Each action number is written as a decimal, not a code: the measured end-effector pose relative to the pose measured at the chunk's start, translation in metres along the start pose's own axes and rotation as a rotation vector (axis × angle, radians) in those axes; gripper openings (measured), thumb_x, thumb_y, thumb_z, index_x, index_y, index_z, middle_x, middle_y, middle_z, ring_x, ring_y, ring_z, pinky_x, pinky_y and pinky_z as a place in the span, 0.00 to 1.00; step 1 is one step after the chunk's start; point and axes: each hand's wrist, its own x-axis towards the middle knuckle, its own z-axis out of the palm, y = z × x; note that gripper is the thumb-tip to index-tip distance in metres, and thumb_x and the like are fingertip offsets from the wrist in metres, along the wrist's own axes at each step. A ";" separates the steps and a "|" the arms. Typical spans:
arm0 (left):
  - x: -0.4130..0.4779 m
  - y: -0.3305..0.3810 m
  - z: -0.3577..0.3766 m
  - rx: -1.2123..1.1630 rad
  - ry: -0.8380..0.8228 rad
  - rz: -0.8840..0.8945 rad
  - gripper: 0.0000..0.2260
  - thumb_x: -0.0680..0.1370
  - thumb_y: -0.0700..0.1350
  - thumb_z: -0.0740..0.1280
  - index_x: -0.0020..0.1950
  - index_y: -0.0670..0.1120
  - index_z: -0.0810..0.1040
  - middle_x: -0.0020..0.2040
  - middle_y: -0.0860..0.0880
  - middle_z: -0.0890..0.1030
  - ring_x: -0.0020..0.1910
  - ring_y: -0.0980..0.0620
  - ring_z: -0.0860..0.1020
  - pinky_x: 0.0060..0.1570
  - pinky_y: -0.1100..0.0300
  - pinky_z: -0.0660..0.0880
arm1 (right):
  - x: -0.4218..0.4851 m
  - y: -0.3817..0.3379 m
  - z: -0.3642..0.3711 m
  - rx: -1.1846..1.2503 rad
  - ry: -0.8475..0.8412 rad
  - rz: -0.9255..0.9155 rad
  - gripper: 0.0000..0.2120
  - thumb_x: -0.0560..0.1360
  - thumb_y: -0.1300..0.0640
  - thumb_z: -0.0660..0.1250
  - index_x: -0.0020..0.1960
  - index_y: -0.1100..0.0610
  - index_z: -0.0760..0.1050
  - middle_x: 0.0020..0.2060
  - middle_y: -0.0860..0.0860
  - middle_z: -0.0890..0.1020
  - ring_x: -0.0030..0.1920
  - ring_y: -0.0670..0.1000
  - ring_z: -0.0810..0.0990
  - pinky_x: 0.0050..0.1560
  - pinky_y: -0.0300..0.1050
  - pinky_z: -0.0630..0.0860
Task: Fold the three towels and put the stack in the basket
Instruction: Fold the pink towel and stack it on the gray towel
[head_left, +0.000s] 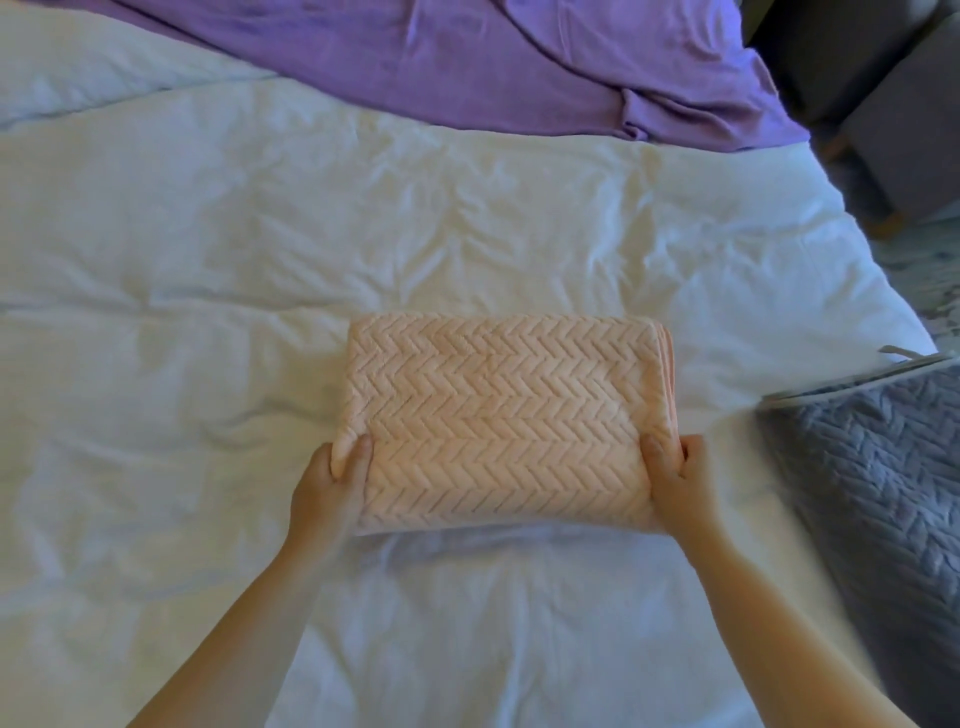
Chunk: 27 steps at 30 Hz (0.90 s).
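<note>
Pink towel (498, 421): folded to a thick rectangle that lies on the duvet (208, 260). Its layered edges show at its right end.
Left hand (337, 467): clamps the towel's near left corner, thumb on top. The fingers beneath are hidden.
Right hand (670, 462): clamps the near right corner the same way.
Grey towel (872, 467): right of the pink towel and apart from it. It is blurred, so its fold cannot be told.
Purple cloth (467, 57): well beyond the pink towel, rumpled and unfolded.
Basket: not identified. A pale rim at the grey towel's far edge may be one; I cannot tell.
Risk, sag: both holds sit on the near corners only, so if lifted the far half would likely droop and the fold open.
Risk, fanning: the loose layers at the right end may slide apart in a carry.
Risk, stack: the soft duvet gives uneven support, so a stack could lean.
</note>
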 end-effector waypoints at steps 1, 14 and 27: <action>-0.007 -0.004 -0.002 0.010 -0.006 -0.031 0.17 0.76 0.60 0.63 0.50 0.46 0.73 0.41 0.54 0.75 0.47 0.45 0.76 0.44 0.55 0.68 | -0.009 0.002 -0.003 0.006 -0.005 0.012 0.13 0.76 0.50 0.65 0.51 0.58 0.66 0.43 0.51 0.73 0.52 0.62 0.76 0.49 0.56 0.73; 0.024 0.022 0.050 0.817 -0.061 0.614 0.28 0.75 0.69 0.36 0.73 0.65 0.35 0.77 0.59 0.34 0.75 0.55 0.33 0.74 0.45 0.37 | 0.003 -0.008 0.040 -0.804 -0.127 -0.614 0.29 0.75 0.31 0.36 0.73 0.36 0.32 0.74 0.36 0.36 0.75 0.43 0.34 0.75 0.50 0.37; 0.018 0.012 0.000 -0.219 -0.308 -0.359 0.29 0.69 0.64 0.70 0.62 0.45 0.76 0.61 0.46 0.79 0.55 0.49 0.78 0.57 0.58 0.70 | 0.027 -0.031 -0.008 0.153 -0.320 0.288 0.31 0.68 0.44 0.73 0.65 0.52 0.63 0.46 0.50 0.76 0.42 0.50 0.77 0.37 0.44 0.74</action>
